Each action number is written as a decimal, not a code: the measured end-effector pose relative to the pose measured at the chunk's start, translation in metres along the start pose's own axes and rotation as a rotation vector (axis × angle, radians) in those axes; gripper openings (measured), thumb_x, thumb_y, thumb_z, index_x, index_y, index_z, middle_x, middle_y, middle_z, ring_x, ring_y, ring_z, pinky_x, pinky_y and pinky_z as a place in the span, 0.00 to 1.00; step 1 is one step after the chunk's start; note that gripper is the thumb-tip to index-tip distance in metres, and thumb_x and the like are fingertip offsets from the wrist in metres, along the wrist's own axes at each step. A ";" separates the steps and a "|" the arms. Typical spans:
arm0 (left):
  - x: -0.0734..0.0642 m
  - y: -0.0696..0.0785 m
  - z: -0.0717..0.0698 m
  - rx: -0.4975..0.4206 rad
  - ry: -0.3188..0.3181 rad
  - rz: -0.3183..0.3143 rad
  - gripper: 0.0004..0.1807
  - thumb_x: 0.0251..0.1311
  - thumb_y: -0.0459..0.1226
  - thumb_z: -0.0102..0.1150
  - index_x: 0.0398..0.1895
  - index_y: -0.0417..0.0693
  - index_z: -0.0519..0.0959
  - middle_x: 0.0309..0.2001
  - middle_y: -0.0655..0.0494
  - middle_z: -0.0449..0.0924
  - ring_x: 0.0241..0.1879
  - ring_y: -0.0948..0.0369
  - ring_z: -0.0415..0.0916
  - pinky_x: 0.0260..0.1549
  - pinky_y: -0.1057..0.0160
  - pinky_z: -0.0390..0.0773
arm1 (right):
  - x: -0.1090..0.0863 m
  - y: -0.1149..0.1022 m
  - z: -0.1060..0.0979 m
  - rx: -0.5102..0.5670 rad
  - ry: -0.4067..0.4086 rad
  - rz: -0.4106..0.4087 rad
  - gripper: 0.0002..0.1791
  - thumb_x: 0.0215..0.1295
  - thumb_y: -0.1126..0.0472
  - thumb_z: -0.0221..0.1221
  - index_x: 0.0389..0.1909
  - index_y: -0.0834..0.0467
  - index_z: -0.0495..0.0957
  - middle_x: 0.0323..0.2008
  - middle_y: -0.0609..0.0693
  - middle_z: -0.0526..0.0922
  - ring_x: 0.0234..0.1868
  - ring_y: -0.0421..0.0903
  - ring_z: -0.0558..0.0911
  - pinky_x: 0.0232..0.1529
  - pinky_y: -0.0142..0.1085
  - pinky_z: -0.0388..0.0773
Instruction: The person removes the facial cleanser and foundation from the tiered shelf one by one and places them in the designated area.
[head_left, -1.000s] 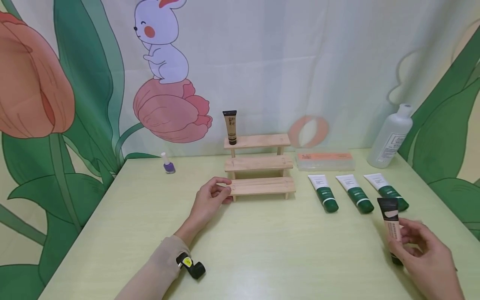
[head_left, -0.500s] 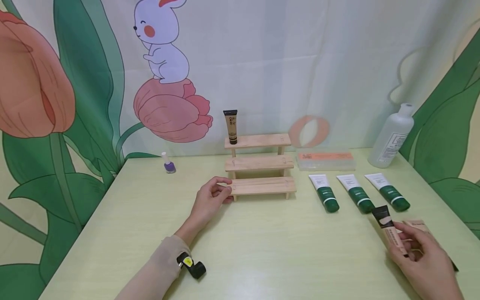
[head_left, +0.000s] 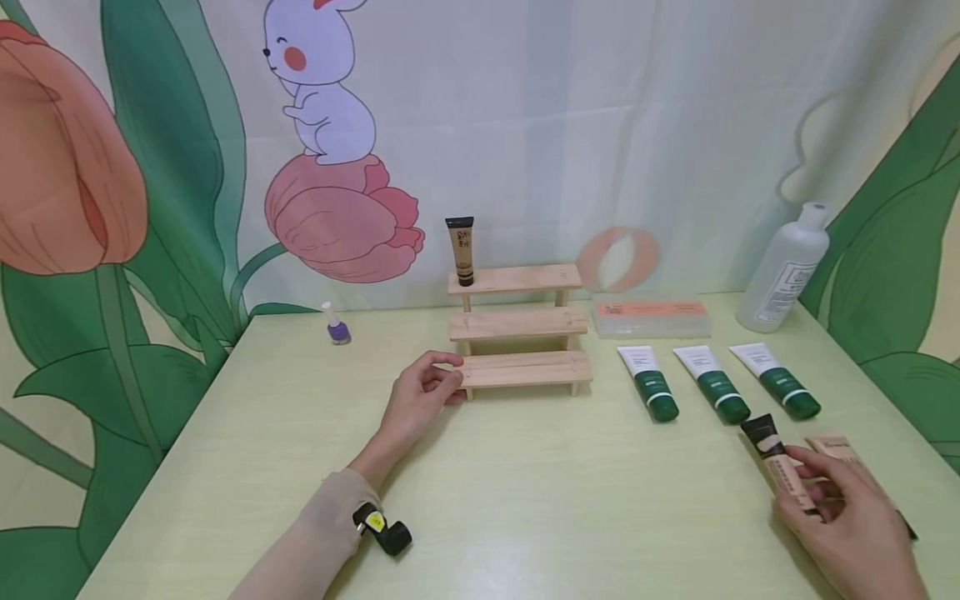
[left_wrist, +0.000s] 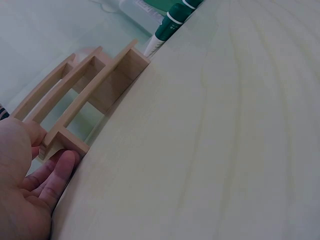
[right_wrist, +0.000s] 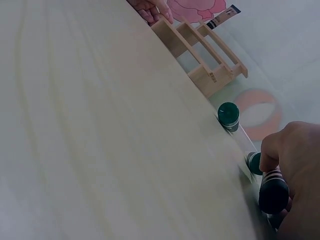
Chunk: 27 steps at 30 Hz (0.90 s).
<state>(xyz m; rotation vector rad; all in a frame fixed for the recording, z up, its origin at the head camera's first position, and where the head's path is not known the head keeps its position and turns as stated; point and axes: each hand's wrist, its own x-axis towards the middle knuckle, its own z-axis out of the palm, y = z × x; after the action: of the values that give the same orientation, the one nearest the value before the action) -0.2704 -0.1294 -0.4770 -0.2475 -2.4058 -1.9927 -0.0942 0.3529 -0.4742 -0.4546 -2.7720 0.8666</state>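
My left hand (head_left: 415, 398) grips the left end of the bottom step of a small three-tier wooden stand (head_left: 525, 371). In the left wrist view its fingers (left_wrist: 62, 172) curl under that step's end. Low at the right, my right hand (head_left: 858, 521) pinches a beige cosmetic tube (head_left: 786, 471) with a black crimped end, tilted close over the table. The tube's dark cap (right_wrist: 273, 196) faces the right wrist camera. A second beige tube (head_left: 840, 450) lies partly hidden behind this hand. On the stand's top step, a gold-brown tube (head_left: 462, 250) stands upright at the left.
Several green-and-white tubes (head_left: 655, 392) lie in a row right of the stand. Behind them are a clear plastic box (head_left: 651, 321) with an orange label and a white bottle (head_left: 783, 271). A purple nail polish bottle (head_left: 338, 330) stands at the left, before a printed curtain (head_left: 510, 125).
My right hand has lowered its tube, tipping it from near upright to slanted leftward, and the second beige tube has come into view. My left hand stays on the stand.
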 end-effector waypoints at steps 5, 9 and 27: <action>0.000 0.000 0.000 0.003 0.000 0.001 0.12 0.81 0.34 0.64 0.62 0.45 0.84 0.46 0.41 0.89 0.43 0.50 0.93 0.48 0.58 0.94 | 0.000 0.001 0.002 -0.012 0.009 0.003 0.34 0.72 0.63 0.70 0.76 0.66 0.72 0.57 0.67 0.77 0.45 0.57 0.76 0.28 0.25 0.68; 0.000 0.000 0.000 0.002 0.000 0.001 0.11 0.82 0.34 0.64 0.62 0.45 0.84 0.46 0.40 0.89 0.44 0.49 0.93 0.48 0.58 0.94 | 0.001 0.001 0.002 -0.013 0.010 0.008 0.34 0.73 0.63 0.69 0.76 0.66 0.72 0.57 0.67 0.76 0.46 0.58 0.77 0.28 0.24 0.69; 0.001 -0.001 -0.001 -0.001 -0.002 0.001 0.11 0.82 0.33 0.64 0.61 0.45 0.84 0.45 0.43 0.89 0.43 0.52 0.93 0.46 0.60 0.94 | 0.002 -0.012 -0.007 0.049 0.177 -0.039 0.34 0.73 0.54 0.74 0.74 0.61 0.77 0.63 0.64 0.75 0.53 0.53 0.74 0.37 0.25 0.66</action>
<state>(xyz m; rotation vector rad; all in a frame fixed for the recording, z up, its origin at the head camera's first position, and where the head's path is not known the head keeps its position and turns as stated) -0.2713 -0.1303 -0.4783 -0.2509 -2.4057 -1.9945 -0.0970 0.3480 -0.4611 -0.4438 -2.5849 0.8399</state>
